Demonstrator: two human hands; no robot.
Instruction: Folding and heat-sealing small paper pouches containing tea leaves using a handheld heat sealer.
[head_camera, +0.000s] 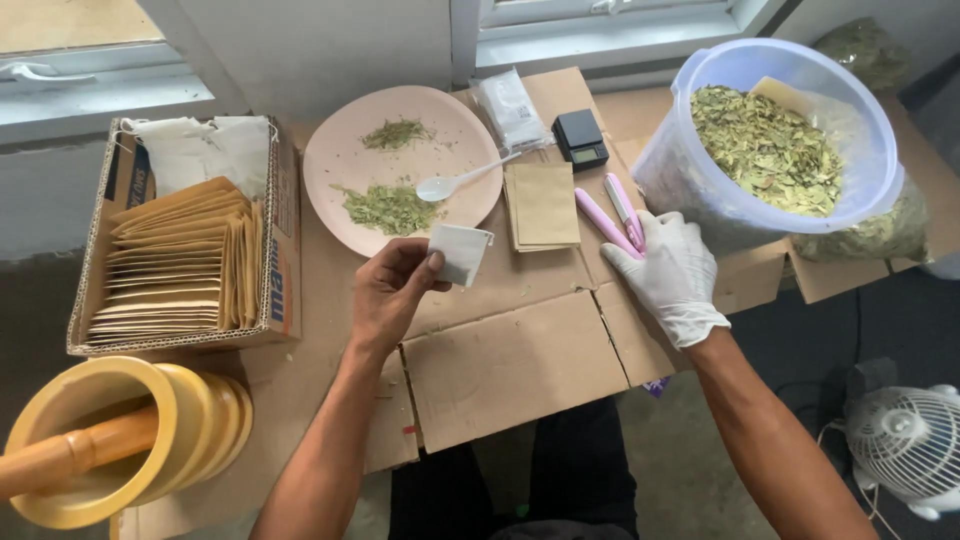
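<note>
My bare left hand (392, 290) pinches a small white tea-bag pouch (459, 251) above the flattened cardboard (510, 355). My right hand (672, 274), in a white glove, rests on pink scissors (618, 215) lying beside a stack of brown paper sachets (541, 203). A pink plate (330, 175) just beyond holds two heaps of crushed green leaves and a white plastic spoon (462, 181).
A clear tub of dried green leaves (775, 140) stands tilted at right. A small black scale (580, 138) and a plastic packet (509, 107) lie at the back. A cardboard box of brown envelopes (180, 250) sits left, a yellow mortar with pestle (110, 440) near left, a fan (905, 440) on the floor.
</note>
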